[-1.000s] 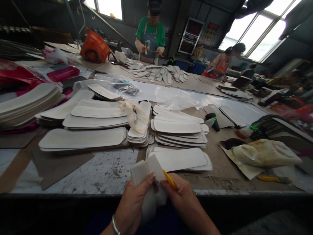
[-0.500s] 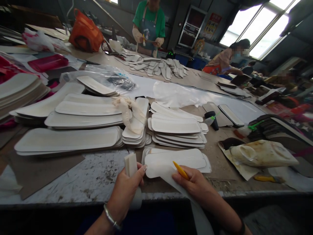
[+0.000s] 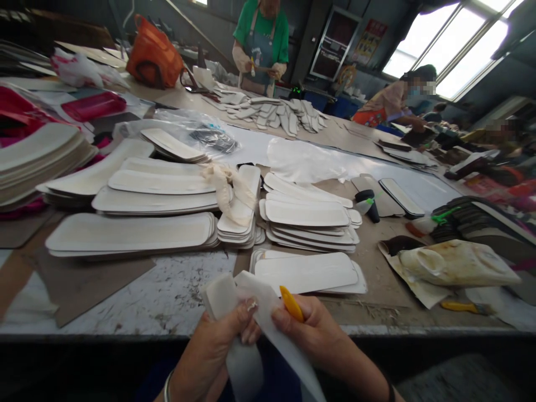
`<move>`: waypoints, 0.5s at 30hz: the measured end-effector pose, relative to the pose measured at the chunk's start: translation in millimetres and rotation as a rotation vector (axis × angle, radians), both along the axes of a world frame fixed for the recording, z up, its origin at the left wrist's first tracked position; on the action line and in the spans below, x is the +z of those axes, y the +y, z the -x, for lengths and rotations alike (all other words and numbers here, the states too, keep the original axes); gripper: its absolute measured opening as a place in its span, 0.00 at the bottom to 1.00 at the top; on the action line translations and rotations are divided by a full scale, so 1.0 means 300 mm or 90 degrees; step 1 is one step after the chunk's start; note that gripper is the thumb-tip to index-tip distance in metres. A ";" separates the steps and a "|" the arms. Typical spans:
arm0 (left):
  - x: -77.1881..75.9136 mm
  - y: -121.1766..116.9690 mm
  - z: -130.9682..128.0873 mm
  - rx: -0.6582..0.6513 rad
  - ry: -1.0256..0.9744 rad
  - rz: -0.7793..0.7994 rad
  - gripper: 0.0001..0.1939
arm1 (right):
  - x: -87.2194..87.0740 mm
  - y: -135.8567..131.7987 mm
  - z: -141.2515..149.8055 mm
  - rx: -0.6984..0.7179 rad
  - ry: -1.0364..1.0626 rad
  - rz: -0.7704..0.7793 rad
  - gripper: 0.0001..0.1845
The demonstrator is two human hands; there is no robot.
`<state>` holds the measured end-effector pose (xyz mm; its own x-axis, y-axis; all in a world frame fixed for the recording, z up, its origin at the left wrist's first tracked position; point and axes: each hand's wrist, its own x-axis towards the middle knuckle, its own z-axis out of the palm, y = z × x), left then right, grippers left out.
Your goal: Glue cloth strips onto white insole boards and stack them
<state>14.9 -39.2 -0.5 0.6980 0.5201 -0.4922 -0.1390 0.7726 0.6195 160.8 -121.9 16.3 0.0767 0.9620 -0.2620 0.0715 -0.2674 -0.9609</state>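
Observation:
My left hand (image 3: pixel 213 349) is closed around a folded band of white strip material (image 3: pixel 221 296), whose lower part hangs beneath the hand. A thin, translucent white strip (image 3: pixel 260 296) runs between both hands. My right hand (image 3: pixel 320 329) pinches this strip and also holds a tool with a yellow handle (image 3: pixel 292 303); the tool's working end is hidden in the palm. Just beyond my hands lies a small stack of long white rounded panels (image 3: pixel 305 271), apart from my fingers.
Stacks of similar panels (image 3: pixel 129 231) line the bench to the left and centre. At right are a stained plastic bottle (image 3: pixel 456 262), a yellow-handled brush (image 3: pixel 460 306) and a green-tipped bottle (image 3: pixel 425 224). A person in green (image 3: pixel 262 44) stands across the bench; others sit farther right.
My right hand has moved left, bringing the strip off the panel stack toward my left hand. The two hands are now close together, and the folded band has tilted. The view has shifted slightly.

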 end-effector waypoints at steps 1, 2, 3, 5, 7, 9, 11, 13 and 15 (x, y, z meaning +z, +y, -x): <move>-0.005 -0.001 0.003 0.021 0.023 -0.014 0.20 | -0.007 -0.004 0.008 -0.009 -0.015 -0.001 0.27; -0.009 -0.003 0.006 0.039 0.050 -0.017 0.19 | -0.015 -0.011 0.013 -0.027 -0.040 0.004 0.27; -0.012 -0.007 0.008 0.051 0.076 -0.010 0.18 | -0.021 -0.022 0.015 -0.047 -0.067 0.017 0.27; -0.015 -0.017 0.013 0.049 0.096 0.024 0.18 | -0.028 -0.046 0.014 -0.064 -0.113 0.049 0.27; -0.015 -0.033 0.014 0.039 0.079 0.052 0.20 | -0.027 -0.070 0.012 -0.059 -0.134 0.073 0.26; -0.017 -0.049 0.014 0.032 0.061 0.059 0.20 | -0.023 -0.087 0.012 -0.060 -0.143 0.082 0.27; -0.023 -0.058 0.016 0.033 0.066 0.050 0.19 | -0.023 -0.097 0.011 -0.071 -0.146 0.090 0.28; -0.032 -0.055 0.025 0.035 0.083 0.039 0.18 | -0.029 -0.107 0.002 -0.098 -0.150 0.098 0.28; -0.038 -0.038 0.042 0.036 0.102 0.024 0.19 | -0.036 -0.121 -0.020 -0.141 -0.171 0.098 0.29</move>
<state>2.5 -50.8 -12.0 0.5792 0.5353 -0.6147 -0.0839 0.7893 0.6083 166.8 -158.1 5.6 0.3641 0.8654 -0.3443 0.2399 -0.4444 -0.8631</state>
